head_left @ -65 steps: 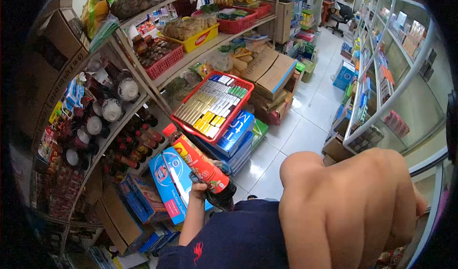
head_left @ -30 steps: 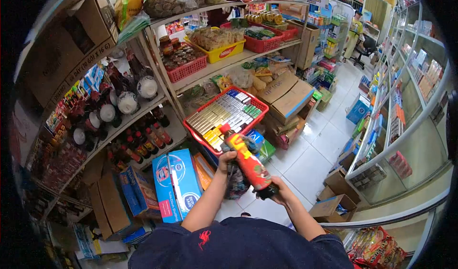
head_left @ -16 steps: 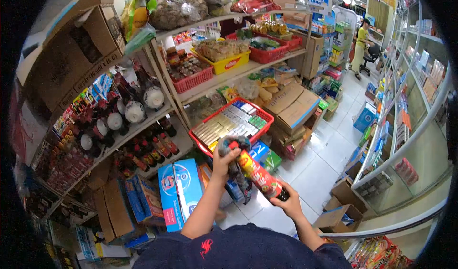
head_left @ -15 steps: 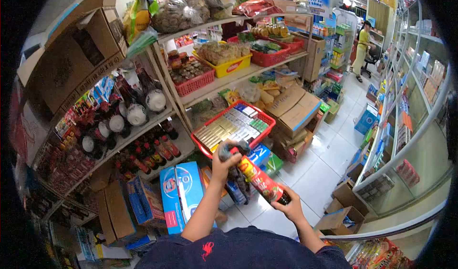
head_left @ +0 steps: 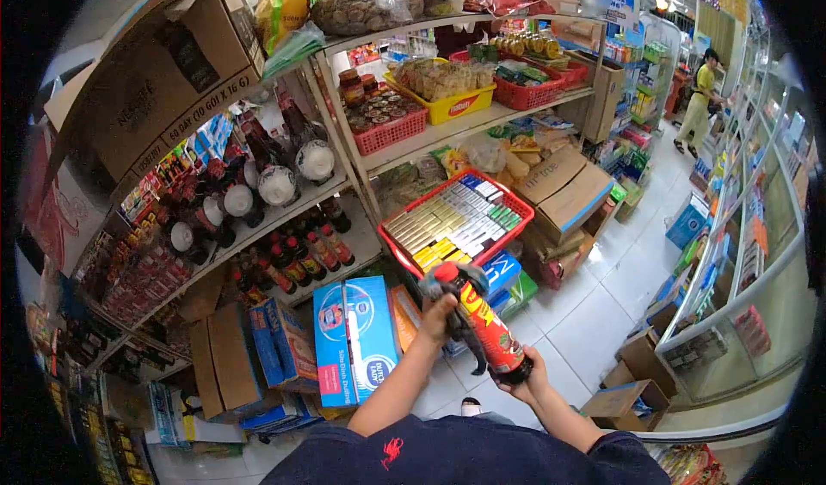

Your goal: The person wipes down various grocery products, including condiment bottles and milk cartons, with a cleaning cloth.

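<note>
A dark sauce bottle (head_left: 492,328) with a red cap and a red-and-yellow label is tilted in front of me, its cap toward the shelf. My right hand (head_left: 528,382) is closed round its base. At the neck, my left hand (head_left: 439,317) is closed on a grey cloth (head_left: 465,323), which lies against the bottle and hangs down beside it. Just beyond the cap sits a red basket (head_left: 404,257) packed with rows of small boxes. Several similar bottles (head_left: 297,257) with red caps stand on the low shelf to the left.
Blue cartons (head_left: 351,339) and brown cardboard boxes (head_left: 225,356) crowd the floor at left. Shelves ahead hold a yellow basket (head_left: 447,111) and red baskets. Glass cabinets (head_left: 731,287) line the right of the tiled aisle (head_left: 594,313). A person (head_left: 701,102) stands far down it.
The bottle has turned more upright in my view, and its red cap now shows beyond the cloth. My view has shifted, moving the shelves rightward. The distant person has turned and moved slightly.
</note>
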The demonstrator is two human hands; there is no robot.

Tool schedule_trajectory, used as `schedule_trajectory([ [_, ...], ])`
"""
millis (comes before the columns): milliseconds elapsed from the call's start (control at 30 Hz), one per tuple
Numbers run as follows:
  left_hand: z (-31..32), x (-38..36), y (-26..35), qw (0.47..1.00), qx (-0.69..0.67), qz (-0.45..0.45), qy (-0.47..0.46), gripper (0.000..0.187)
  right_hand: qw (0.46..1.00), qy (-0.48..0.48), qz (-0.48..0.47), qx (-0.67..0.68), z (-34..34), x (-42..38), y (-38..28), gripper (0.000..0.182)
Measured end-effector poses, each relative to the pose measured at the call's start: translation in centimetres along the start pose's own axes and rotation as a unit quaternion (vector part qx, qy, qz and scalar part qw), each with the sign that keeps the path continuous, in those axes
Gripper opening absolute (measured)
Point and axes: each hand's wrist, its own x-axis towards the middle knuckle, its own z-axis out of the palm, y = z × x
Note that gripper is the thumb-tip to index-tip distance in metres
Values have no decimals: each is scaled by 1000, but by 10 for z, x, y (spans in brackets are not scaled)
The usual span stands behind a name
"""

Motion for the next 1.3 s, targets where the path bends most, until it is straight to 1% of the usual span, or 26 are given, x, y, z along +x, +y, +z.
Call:
schedule_trajectory([
  [67,19,-8,-2,999,-14,3,-29,60,995,65,39,59,6,4,-2,51],
  [133,-2,-38,-27,992,1,-123,40,64,996,-14,66,61,1,14,-3,52],
  [167,2,-43,-35,991,28,-69,107,65,999,10,24,29,13,10,-7,47],
  [200,-3,-40,-34,992,27,-68,106,65,999,10,23,29,14,12,-4,47],
  [267,-7,-33,-22,964,-46,-146,217,60,980,73,-123,-140,12,15,6,40],
  [300,-8,-24,-16,976,-17,-61,210,55,915,124,-225,-311,12,18,11,37],
  [333,-5,-21,-2,973,-24,-82,215,53,840,120,-337,-407,20,16,15,40],
  [400,-12,-24,-4,970,-58,-117,207,54,739,136,-396,-528,34,12,14,41],
  [433,-13,-28,-9,969,-59,-120,206,54,813,133,-328,-462,30,14,15,41],
  [467,-13,-33,-17,975,-64,-142,160,56,824,114,-346,-434,25,20,14,35],
  [533,-5,-43,-35,981,-79,-132,115,62,978,60,-171,-107,21,27,16,33],
  [567,-4,-48,-35,984,-54,-113,127,62,988,68,-101,-90,30,23,9,33],
  [600,-1,-51,-36,985,-32,-96,139,62,989,71,-92,-94,30,24,11,33],
  [667,-3,-48,-16,935,-1,-222,275,59,979,33,-82,-181,21,12,13,33],
  [700,-3,-41,-3,952,-38,-172,250,55,883,83,-181,-425,20,11,15,37],
  [733,-4,-31,6,965,-72,-120,223,52,823,119,-224,-508,23,7,19,44],
  [800,-18,-29,-10,978,34,-44,199,61,704,130,-347,-606,22,8,23,48],
  [833,-21,-34,-22,973,-18,-72,217,62,702,150,-352,-601,21,10,23,48],
  [933,1,-61,-36,980,23,-102,168,66,817,140,-254,-499,23,17,20,48],
  [1033,-4,-71,-43,975,10,-141,174,70,810,121,-250,-516,25,15,11,46],
  [1067,7,-59,-21,972,98,-133,167,74,818,112,-241,-510,21,13,15,46],
  [1133,-19,-32,-4,990,-29,-50,131,74,857,76,-141,-489,19,-6,17,45],
  [1167,-14,-15,6,982,-68,23,178,73,865,70,-166,-468,10,-6,30,44],
  [1200,-20,-9,20,999,-25,18,40,75,871,62,-189,-449,1,-5,42,44],
  [1267,-6,-11,20,992,-114,0,57,72,881,64,-187,-431,12,2,43,43],
  [1300,2,-16,16,990,-78,-8,116,68,866,64,-237,-435,11,15,46,43],
])
